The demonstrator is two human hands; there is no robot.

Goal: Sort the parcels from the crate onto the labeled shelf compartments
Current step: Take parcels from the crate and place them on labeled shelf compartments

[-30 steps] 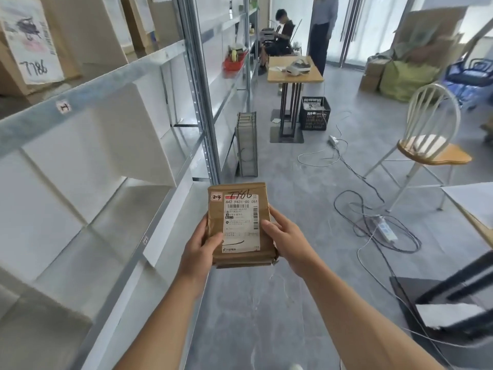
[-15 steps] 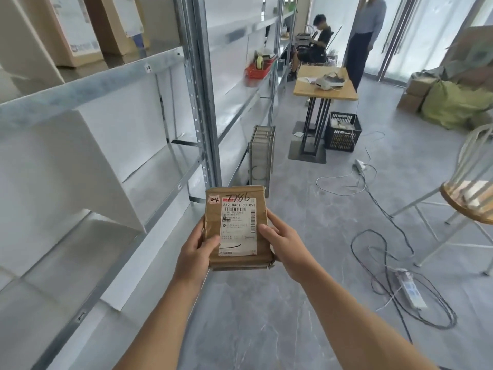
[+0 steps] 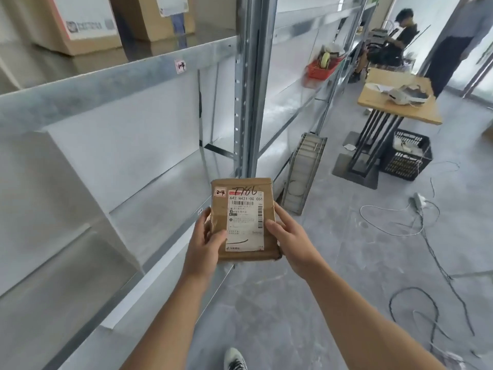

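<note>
Parcel (image 3: 244,218) tagged 2-4 is grasped at its sides by left grip (image 3: 205,241) and right grip (image 3: 289,237), thumbs on top; shelf (image 3: 160,209) stands just left of both.

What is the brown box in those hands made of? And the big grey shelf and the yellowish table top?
The small brown parcel looks like matte cardboard: dull tan, creased, folded edges. The grey shelf rack looks like galvanised steel: mottled sheen, punched holes in its post. The light tan table top seems wood, maybe laminate; too far to tell.
</note>
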